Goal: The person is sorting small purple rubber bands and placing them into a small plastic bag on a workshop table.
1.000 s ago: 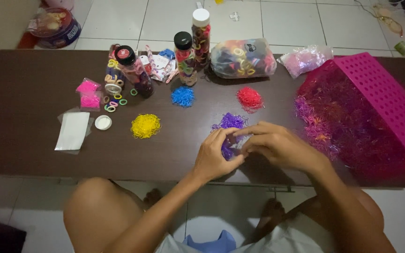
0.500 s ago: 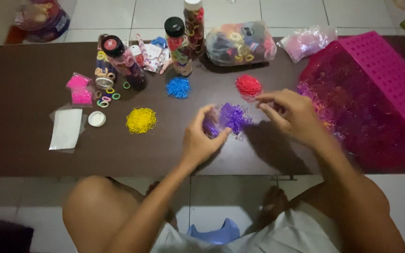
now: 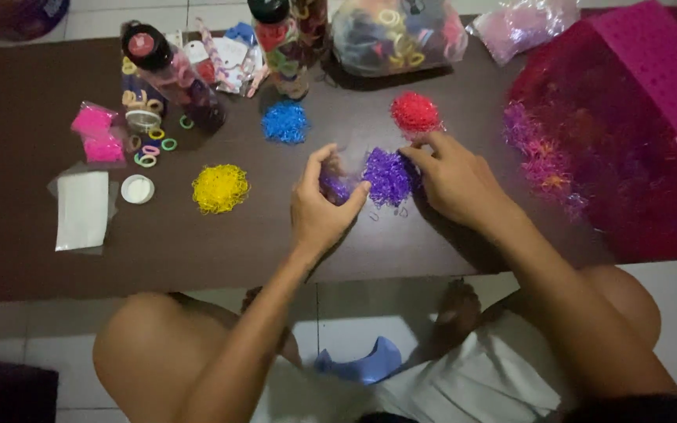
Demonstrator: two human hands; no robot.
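Centrally on the dark brown tabletop, a loose heap of tiny purple elastic bands is flanked by both hands. The left hand is curled just left of the heap, its thumb and fingers drawn together around a small clump of purple bands that is pinched between them; the thumb tip touches the heap's left edge. The right hand is laid palm-down on the heap's right side, its fingers bent and resting against the bands, but whether any bands are actually gripped cannot be told. Just above the right fingertips a small pile of red bands is seen, close but apart. A blue pile lies further left, and a yellow pile lies well to the left of the left hand. A magenta perforated plastic basket is placed at the right.
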